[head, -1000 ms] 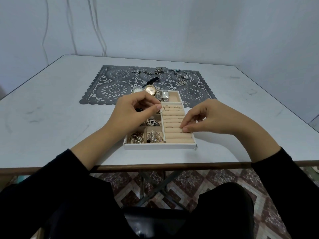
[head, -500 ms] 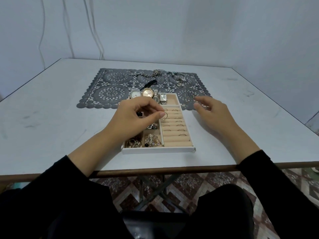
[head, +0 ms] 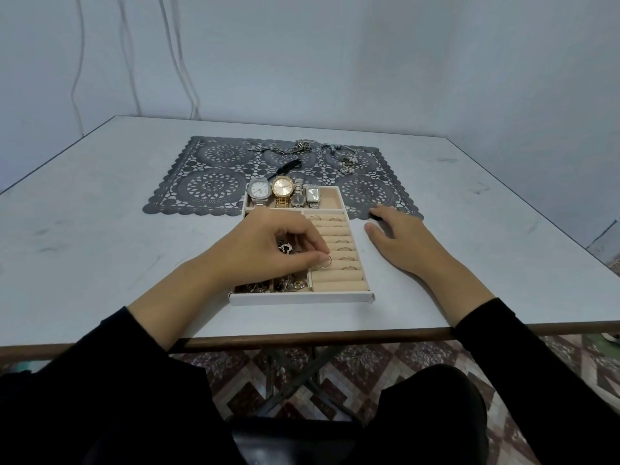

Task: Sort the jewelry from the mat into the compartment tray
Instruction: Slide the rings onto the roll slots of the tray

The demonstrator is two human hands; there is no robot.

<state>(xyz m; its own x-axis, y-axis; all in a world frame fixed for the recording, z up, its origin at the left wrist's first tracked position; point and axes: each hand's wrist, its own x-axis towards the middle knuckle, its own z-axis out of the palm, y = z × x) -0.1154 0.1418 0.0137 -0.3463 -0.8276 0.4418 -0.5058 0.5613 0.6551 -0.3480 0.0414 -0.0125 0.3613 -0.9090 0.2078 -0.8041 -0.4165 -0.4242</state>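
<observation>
A white compartment tray [head: 302,298] with beige lining sits near the table's front edge. My left hand [head: 268,253] hovers over its middle and pinches a thin ring [head: 327,262] at the ring rolls [head: 339,250] on the tray's right side. Several rings sit in those rolls. Watches [head: 283,193] fill the tray's far row, and small pieces lie in the near-left compartments [head: 288,285]. My right hand [head: 399,239] rests flat on the table just right of the tray, fingers straight. A grey lace mat [head: 214,182] behind the tray carries chains and bracelets [head: 302,147] along its far edge.
A beaded piece [head: 347,164] and a black strap [head: 288,166] lie on the mat. The white table [head: 100,229] has a wooden front edge [head: 302,337]. Cables [head: 188,62] hang on the wall behind.
My right hand left the ring rolls, moved right and came down flat on the table. My left hand carried the ring down toward the nearer rolls.
</observation>
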